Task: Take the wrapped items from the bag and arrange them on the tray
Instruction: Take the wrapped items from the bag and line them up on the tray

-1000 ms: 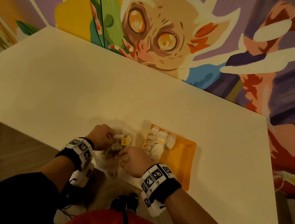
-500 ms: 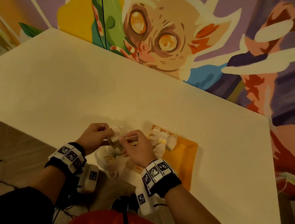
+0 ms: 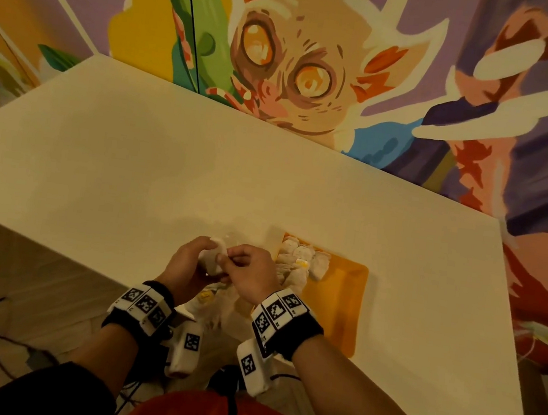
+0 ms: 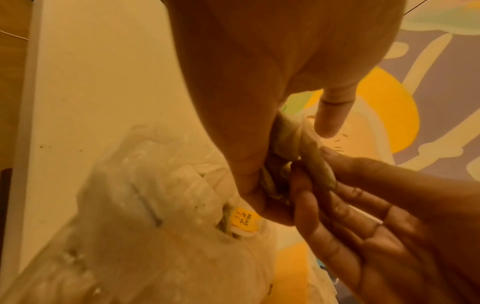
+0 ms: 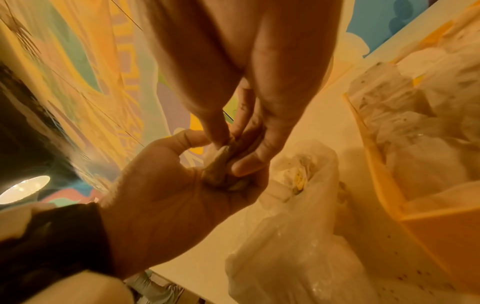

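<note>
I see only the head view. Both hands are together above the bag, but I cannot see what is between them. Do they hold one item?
Observer: Yes. In the left wrist view the left hand and the right hand pinch one wrapped item together.
Operator: Is the bag empty now?
Observer: No. The bag still holds at least one piece with a yellow label.
Operator: Is the tray close to the bag?
Observer: In the right wrist view the orange tray lies just beside the bag, with wrapped pieces piled inside.
</note>
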The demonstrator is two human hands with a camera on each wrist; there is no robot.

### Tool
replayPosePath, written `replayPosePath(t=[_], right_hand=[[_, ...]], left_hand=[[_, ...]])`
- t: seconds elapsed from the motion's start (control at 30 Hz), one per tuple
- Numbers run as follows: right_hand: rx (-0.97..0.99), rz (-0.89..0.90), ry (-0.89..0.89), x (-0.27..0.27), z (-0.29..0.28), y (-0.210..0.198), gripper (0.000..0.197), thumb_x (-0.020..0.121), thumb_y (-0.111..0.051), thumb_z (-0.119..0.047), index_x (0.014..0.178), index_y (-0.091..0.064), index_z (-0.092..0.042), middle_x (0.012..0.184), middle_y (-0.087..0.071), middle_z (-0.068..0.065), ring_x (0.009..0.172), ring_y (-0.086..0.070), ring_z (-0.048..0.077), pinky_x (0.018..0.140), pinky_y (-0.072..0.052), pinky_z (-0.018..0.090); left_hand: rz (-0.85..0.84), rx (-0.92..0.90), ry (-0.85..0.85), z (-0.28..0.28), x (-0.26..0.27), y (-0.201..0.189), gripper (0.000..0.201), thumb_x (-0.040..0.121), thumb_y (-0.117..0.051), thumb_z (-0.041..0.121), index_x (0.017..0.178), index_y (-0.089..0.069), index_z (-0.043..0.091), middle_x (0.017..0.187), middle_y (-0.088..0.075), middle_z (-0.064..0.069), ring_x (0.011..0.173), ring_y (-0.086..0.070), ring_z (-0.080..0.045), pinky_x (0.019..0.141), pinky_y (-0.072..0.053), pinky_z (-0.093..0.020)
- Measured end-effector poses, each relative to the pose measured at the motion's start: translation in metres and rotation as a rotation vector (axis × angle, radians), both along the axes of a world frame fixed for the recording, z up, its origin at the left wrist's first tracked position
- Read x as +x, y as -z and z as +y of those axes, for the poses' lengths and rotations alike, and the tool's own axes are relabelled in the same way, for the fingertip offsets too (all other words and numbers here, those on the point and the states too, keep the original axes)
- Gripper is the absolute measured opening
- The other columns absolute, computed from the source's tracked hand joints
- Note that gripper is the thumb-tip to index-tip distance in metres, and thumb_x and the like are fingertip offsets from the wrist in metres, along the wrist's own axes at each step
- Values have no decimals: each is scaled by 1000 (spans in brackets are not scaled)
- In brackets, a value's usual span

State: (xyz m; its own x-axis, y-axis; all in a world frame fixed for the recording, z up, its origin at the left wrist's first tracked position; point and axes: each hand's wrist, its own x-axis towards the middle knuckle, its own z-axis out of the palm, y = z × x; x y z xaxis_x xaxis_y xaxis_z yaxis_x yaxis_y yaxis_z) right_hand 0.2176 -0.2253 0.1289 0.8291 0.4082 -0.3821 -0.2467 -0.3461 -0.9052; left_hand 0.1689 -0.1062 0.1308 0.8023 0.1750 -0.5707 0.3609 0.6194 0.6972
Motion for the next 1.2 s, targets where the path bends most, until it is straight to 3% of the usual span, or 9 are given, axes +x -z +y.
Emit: replayPosePath(t=[0.2, 0.3, 0.37, 0.5, 0.6, 0.73, 0.9, 1.03, 1.2], right_hand=[[133, 74, 28, 1, -5, -6, 13, 89, -68, -7, 99, -62, -2, 82, -67, 5, 57, -67, 17, 56, -59, 30], [224, 145, 77, 7, -12, -9, 13, 89, -66, -5, 101, -60, -6, 84, -69, 6, 61, -69, 26, 66, -60, 39], [250, 166, 105, 11, -15, -9, 16, 91, -64, -5, 105, -62, 0, 91, -71, 14, 66, -71, 31, 69, -61, 38], [284, 162, 158, 14, -20, -8, 24, 90, -66, -9, 101, -62, 12, 95, -70, 24, 68, -72, 31, 61, -60, 28], [271, 133, 151, 16, -25, -6, 20, 88, -69, -10, 94, -64, 8, 93, -69, 24, 70, -72, 31, 60, -60, 28], [224, 102, 146, 18, -34, -2, 17, 84, -74, -10, 94, -67, 1, 93, -68, 15, 73, -70, 19, 61, -60, 32], [151, 28, 125, 22, -45, -2, 8, 85, -74, -19, 87, -69, -13, 85, -67, 4, 70, -64, 13, 59, -57, 33], [45, -50, 30, 25, -53, -3, 15, 87, -72, -25, 84, -72, -11, 76, -68, 3, 65, -62, 22, 63, -56, 41], [-117, -177, 65, 35, -71, 2, 18, 85, -72, -30, 79, -73, -13, 76, -72, 2, 72, -67, 17, 73, -57, 37]], left_hand=[[-46, -35, 96, 0, -2, 1, 43, 91, -58, 44, 114, -59, 7, 102, -60, -20, 73, -52, -27, 70, -42, -37], [-61, -11, 158, 3, -2, 1, 64, 88, -62, 51, 129, -55, 1, 116, -59, -26, 86, -56, -31, 83, -42, -42], [-70, -15, 125, 3, -1, 0, 67, 87, -64, 48, 132, -53, -1, 111, -59, -26, 82, -58, -28, 86, -45, -42], [-106, -18, 86, 0, 3, -2, 54, 88, -66, 36, 126, -58, -2, 117, -60, -27, 85, -59, -28, 84, -52, -37], [-121, 29, 114, -4, 6, -4, 46, 85, -71, 26, 118, -59, -3, 113, -60, -28, 90, -60, -33, 85, -50, -43], [-110, 133, 104, -8, 12, -7, 9, 89, -64, 7, 98, -62, 6, 91, -66, -15, 68, -63, -22, 56, -51, -29], [-113, 378, 153, -14, 19, -8, 14, 90, -66, 12, 98, -71, 2, 82, -67, -13, 68, -59, -21, 54, -47, -29], [-146, 467, 152, -19, 25, -9, 14, 88, -69, 17, 93, -74, 5, 77, -65, -16, 63, -53, -24, 56, -44, -31], [-94, 477, 127, -27, 29, -7, 16, 90, -68, 15, 90, -70, 0, 71, -59, -9, 61, -53, -21, 56, -46, -33]])
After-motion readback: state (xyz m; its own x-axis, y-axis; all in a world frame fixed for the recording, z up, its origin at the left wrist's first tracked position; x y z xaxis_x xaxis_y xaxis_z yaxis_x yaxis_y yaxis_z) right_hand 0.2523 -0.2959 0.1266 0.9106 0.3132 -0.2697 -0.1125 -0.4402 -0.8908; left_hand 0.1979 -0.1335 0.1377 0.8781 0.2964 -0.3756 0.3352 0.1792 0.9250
